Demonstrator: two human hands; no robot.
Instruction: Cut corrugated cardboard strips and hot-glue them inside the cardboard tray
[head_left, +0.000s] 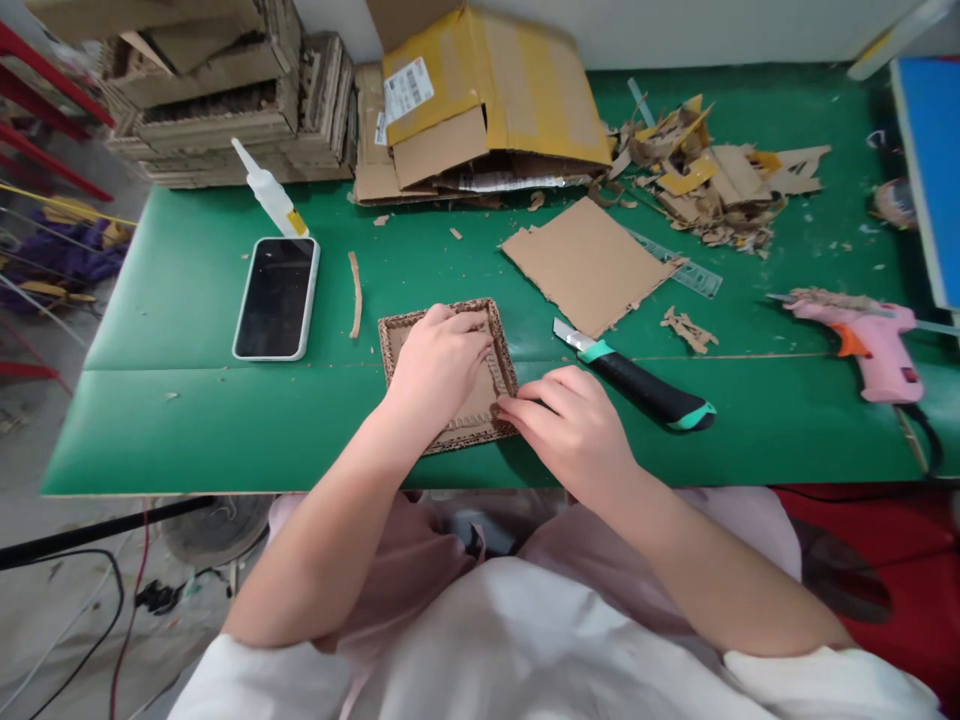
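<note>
A shallow square cardboard tray (457, 438) with raised corrugated walls lies near the front edge of the table. My left hand (442, 365) reaches over it, fingers curled together and pressed on its far right part; the fingertips are partly hidden. At the near right corner, my right hand (574, 425) pinches the tray's wall between thumb and fingers. A utility knife (637, 380) with a black and green handle lies just beyond my right hand, blade out. Past the knife is a flat cardboard sheet (589, 262), partly over a clear ruler (697, 277).
A phone (277, 300), a glue bottle (271, 200) and a cardboard strip (355, 295) lie to the left. Stacked cardboard frames (225, 120), a yellow-taped box (525, 90) and scraps (727, 185) line the back. A pink glue gun (877, 345) lies at right.
</note>
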